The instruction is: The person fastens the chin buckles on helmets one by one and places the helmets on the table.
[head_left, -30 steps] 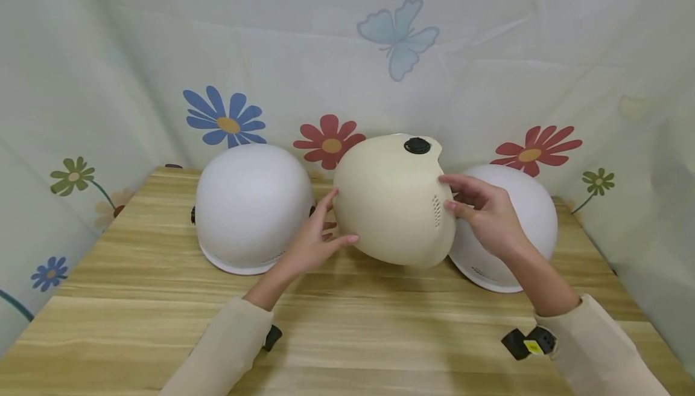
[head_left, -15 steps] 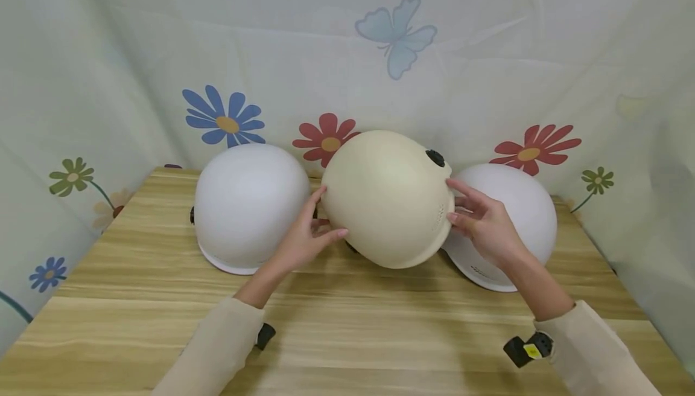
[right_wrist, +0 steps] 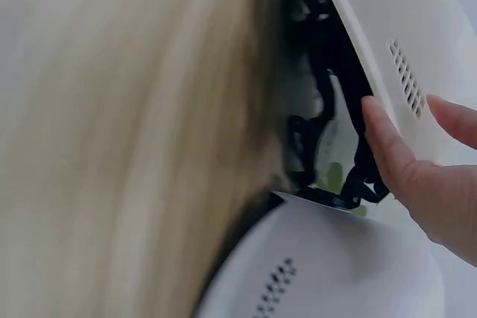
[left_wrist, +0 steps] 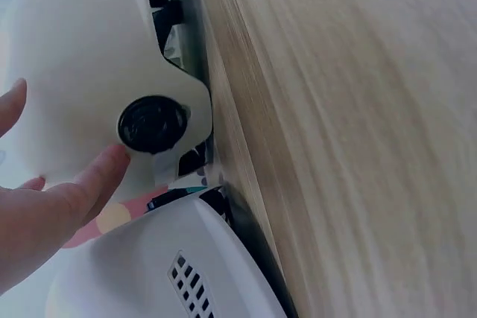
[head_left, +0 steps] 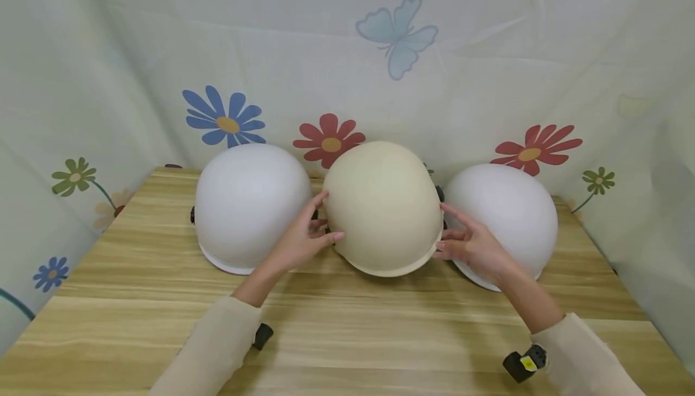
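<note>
A cream helmet [head_left: 382,209] stands between two white helmets, its right side tipped up off the table. My left hand [head_left: 298,239] holds its left side, thumb on the front and fingers spread along the side; in the left wrist view one fingertip meets a round black knob [left_wrist: 153,124]. On the opposite side my right hand [head_left: 478,248] grips the raised rim, with a finger at the edge and another digit beside the vent holes [right_wrist: 406,80] in the right wrist view. Black straps [right_wrist: 320,87] show inside the shell.
Close on the left stands one white helmet [head_left: 252,206], and another white helmet [head_left: 505,221] is on the right, partly behind my right hand. All are on a wood-grain table [head_left: 369,335]. A flower-print curtain [head_left: 304,70] hangs behind.
The cream helmet has turned so its black knob and vents swung right and out of the head view's front, and it has lowered. My right hand has moved down along its rim.
</note>
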